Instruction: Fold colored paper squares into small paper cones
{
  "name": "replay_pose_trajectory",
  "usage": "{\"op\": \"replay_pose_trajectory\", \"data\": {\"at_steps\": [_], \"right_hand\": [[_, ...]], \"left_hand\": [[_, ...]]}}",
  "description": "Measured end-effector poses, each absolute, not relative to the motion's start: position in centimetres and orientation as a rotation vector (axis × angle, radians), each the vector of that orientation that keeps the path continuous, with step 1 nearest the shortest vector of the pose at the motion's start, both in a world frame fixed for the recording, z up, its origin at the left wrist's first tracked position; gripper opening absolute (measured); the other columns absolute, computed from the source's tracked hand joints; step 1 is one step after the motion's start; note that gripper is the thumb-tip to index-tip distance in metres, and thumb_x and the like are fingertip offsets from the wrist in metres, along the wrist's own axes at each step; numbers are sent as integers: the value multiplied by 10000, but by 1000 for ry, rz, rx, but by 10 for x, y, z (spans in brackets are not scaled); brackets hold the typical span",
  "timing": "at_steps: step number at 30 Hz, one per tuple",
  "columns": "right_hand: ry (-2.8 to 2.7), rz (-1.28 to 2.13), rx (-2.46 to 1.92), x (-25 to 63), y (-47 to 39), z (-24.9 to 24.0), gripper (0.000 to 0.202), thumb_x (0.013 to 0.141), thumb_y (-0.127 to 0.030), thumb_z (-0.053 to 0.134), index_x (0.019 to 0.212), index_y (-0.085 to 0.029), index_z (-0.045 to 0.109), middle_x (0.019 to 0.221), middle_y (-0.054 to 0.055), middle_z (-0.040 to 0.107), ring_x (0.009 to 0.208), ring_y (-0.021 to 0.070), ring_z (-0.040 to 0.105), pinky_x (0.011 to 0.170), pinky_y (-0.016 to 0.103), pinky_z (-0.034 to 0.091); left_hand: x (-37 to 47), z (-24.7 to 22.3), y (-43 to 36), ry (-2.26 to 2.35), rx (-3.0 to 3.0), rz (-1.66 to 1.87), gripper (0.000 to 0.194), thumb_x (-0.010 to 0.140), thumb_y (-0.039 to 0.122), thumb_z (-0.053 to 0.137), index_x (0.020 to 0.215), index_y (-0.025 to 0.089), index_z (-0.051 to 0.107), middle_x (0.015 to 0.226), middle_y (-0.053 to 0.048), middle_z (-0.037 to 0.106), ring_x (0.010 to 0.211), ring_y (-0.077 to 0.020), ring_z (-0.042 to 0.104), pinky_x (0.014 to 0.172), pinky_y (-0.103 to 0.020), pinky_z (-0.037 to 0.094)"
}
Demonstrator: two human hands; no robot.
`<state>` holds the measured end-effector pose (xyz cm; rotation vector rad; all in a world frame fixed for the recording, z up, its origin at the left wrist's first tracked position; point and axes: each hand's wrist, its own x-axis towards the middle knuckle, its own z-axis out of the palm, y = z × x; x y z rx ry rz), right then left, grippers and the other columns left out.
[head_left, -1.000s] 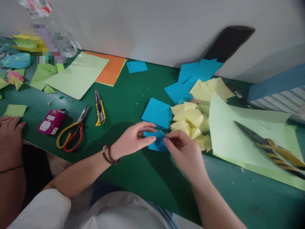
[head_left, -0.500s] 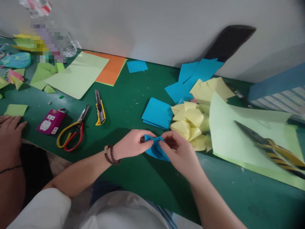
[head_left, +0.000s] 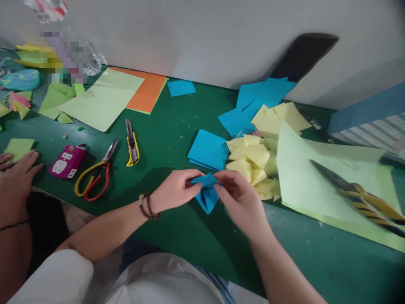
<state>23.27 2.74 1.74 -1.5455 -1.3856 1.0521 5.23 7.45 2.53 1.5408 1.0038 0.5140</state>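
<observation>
Between my two hands is a piece of blue folded paper (head_left: 207,195), creased into a pointed, diamond-like shape. My left hand (head_left: 177,188) pinches its left corner between thumb and fingers. The right corner is pinched by my right hand (head_left: 238,194), whose far fingers are partly hidden behind the paper. Just beyond lies a stack of blue paper squares (head_left: 207,149). A cluster of folded pale yellow paper pieces (head_left: 251,158) sits close to my right hand.
Scissors (head_left: 98,175), a yellow box cutter (head_left: 132,143) and a purple box (head_left: 68,161) lie to the left. Another person's hand (head_left: 20,177) rests at far left on green paper. At right, black-and-yellow scissors (head_left: 360,192) lie on large green sheets (head_left: 303,169).
The blue paper has been tilted and opened between my fingers, so its point now faces me. At far left, the other person's hand has moved slightly right, onto the small green paper.
</observation>
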Motion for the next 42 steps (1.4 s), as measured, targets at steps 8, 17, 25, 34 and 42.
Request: {"op": "replay_pose_trajectory", "data": {"at_steps": [8,17,25,34,42], "right_hand": [[-1518,926,-1477,233,29,20,124,812,-204,549,818,-245,666,988,72,601,1002,216,604,680,295,536],[-1640,828,-1572,229,27,28,105,846,-327,582,858,-230,619,879,51,632,698,158,603,593,288,536],[-1596,744,-1692,228,25,19,230,789,-345,648,980,-229,593,776,9,637,638,153,604,564,277,503],[-1662,763,-1703,231,27,20,87,815,-314,606,801,-231,628,729,6,657,607,153,597,589,290,490],[-1628,817,-1699,229,28,21,48,776,-264,598,797,-229,623,704,-15,667,576,136,607,545,256,491]], "left_hand": [[55,28,79,968,1246,474,235,800,132,521,985,132,665,842,-42,686,646,-109,631,581,-205,507],[53,29,78,930,1084,520,285,842,318,582,1034,125,668,884,-67,682,778,-153,665,693,-263,560],[54,22,75,1062,1528,511,173,820,225,613,940,137,701,798,-31,685,694,-133,619,609,-216,479],[54,23,72,1043,1595,571,247,903,288,532,934,138,725,895,-52,745,772,-161,680,665,-220,512],[57,21,68,992,1569,601,228,827,210,582,1035,159,658,1000,-54,698,828,-156,658,676,-216,525]]}}
